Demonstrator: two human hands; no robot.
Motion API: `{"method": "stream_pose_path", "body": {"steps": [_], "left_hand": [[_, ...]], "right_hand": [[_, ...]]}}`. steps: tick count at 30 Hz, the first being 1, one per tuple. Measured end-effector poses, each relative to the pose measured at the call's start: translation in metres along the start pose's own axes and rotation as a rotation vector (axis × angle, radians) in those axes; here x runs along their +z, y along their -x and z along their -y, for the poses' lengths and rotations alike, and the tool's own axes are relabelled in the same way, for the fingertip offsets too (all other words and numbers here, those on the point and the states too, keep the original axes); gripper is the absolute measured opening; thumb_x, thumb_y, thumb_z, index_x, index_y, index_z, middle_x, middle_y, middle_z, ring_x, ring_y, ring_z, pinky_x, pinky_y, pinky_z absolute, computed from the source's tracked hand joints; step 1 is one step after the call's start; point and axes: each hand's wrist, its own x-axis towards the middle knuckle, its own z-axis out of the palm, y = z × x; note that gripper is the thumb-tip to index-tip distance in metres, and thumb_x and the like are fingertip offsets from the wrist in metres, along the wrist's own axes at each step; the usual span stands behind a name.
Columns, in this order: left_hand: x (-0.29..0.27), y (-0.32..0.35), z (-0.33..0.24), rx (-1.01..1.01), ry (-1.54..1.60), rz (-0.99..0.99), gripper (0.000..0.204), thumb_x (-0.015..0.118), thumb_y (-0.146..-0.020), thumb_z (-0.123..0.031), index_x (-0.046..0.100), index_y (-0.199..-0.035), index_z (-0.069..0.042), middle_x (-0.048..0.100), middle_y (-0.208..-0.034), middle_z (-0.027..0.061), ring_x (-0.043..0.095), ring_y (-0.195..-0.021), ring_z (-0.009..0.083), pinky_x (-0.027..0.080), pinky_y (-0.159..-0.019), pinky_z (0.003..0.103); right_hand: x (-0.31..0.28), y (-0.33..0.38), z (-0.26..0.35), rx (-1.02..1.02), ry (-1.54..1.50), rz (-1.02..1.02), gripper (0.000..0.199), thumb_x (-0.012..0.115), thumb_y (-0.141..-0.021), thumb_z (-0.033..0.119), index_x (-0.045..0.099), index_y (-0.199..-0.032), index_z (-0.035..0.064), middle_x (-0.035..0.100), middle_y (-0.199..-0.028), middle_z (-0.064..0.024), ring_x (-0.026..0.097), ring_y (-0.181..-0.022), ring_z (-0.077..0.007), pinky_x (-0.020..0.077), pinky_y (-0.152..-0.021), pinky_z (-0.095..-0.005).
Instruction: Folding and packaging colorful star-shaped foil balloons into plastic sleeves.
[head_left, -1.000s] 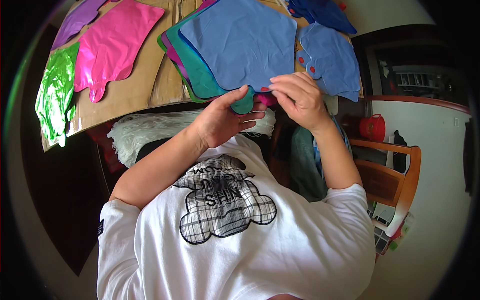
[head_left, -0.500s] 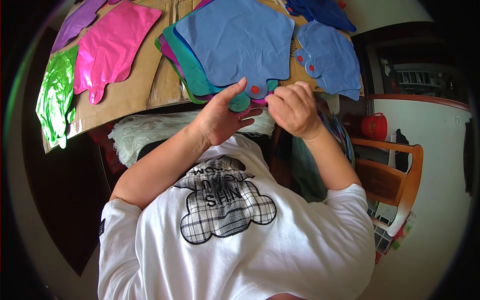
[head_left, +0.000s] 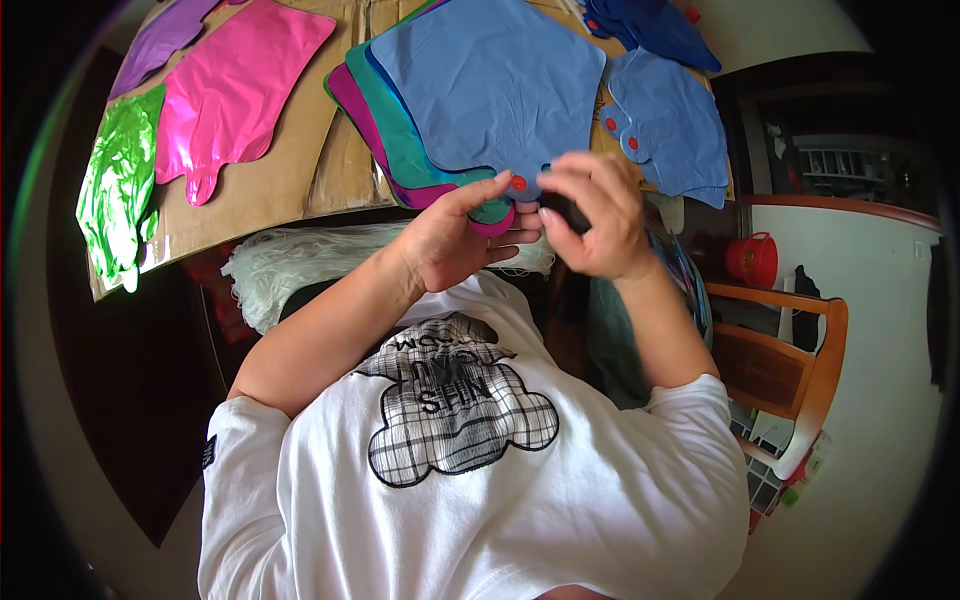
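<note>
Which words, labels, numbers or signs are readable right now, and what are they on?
White T-shirt: large black lettering across the plaid patch; wording not copied here.
Sleeve tag: pale marks, too small to read.
Cardboard: dark marks beside the large blue foil balloon, too small to read.
Red dot on that balloon: no legible text.

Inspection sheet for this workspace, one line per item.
Surface: brown cardboard.
Job's things: light blue sheet with red dot, over teal sheet and magenta sheet.
Clutter: pink sheet, green sheet, purple sheet at left; dark blue pieces upper right.
Hands: left hand at the stack's near end, thumb above, fingers beneath; right hand beside, blurred, thumb and forefinger apart.
Cables: nothing seen.
Surroundings: white strands near the cardboard's edge; wooden chair, red bucket at right.
</note>
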Motion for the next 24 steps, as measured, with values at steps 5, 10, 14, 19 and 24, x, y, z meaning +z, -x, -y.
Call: {"method": "stream_pose_path", "body": {"steps": [5, 10, 14, 19, 24], "left_hand": [[-0.004, -0.003, 0.000, 0.001, -0.003, 0.038, 0.050, 0.051, -0.088, -0.056, 0.058, -0.114, -0.013, 0.061, -0.116, 0.0064, 0.055, -0.106, 0.0223, 0.036, -0.093, 0.035], [-0.002, -0.003, 0.000, 0.024, 0.007, 0.042, 0.045, 0.053, -0.088, -0.057, 0.059, -0.110, -0.017, 0.061, -0.111, 0.0030, 0.056, -0.102, 0.0187, 0.035, -0.088, 0.032], [-0.002, -0.003, 0.000, 0.033, -0.041, 0.032, 0.048, 0.053, -0.087, -0.058, 0.059, -0.110, -0.017, 0.061, -0.111, 0.0028, 0.055, -0.103, 0.0191, 0.034, -0.089, 0.033], [-0.006, -0.003, 0.001, 0.027, -0.007, 0.074, 0.052, 0.054, -0.085, -0.061, 0.058, -0.111, -0.015, 0.061, -0.111, 0.0029, 0.055, -0.105, 0.0204, 0.033, -0.093, 0.034], [-0.006, 0.000, -0.001, 0.000, 0.077, 0.095, 0.061, 0.054, -0.083, -0.064, 0.054, -0.116, -0.012, 0.058, -0.116, 0.0063, 0.054, -0.108, 0.0222, 0.035, -0.095, 0.038]], "right_hand": [[0.001, -0.010, -0.009, -0.009, 0.172, 0.178, 0.042, 0.075, -0.060, 0.020, 0.064, -0.098, 0.0069, 0.059, -0.105, -0.0072, 0.053, -0.096, -0.0249, 0.0402, -0.084, -0.0400], [0.011, -0.008, -0.001, -0.046, 0.162, 0.188, 0.038, 0.074, -0.061, 0.018, 0.065, -0.096, 0.0066, 0.061, -0.103, -0.0061, 0.054, -0.092, -0.0233, 0.0405, -0.084, -0.0408], [0.015, -0.005, -0.005, -0.069, 0.213, 0.168, 0.032, 0.072, -0.063, 0.011, 0.065, -0.094, 0.0065, 0.063, -0.101, -0.0053, 0.058, -0.089, -0.0225, 0.0414, -0.083, -0.0397], [0.009, -0.010, -0.009, -0.010, 0.072, 0.118, 0.023, 0.069, -0.066, 0.004, 0.066, -0.089, 0.0057, 0.067, -0.092, -0.0053, 0.062, -0.082, -0.0217, 0.0427, -0.081, -0.0380], [0.005, -0.021, 0.007, -0.014, 0.037, 0.127, 0.022, 0.069, -0.067, 0.003, 0.066, -0.089, 0.0066, 0.068, -0.092, -0.0058, 0.062, -0.082, -0.0212, 0.0424, -0.078, -0.0374]]}}
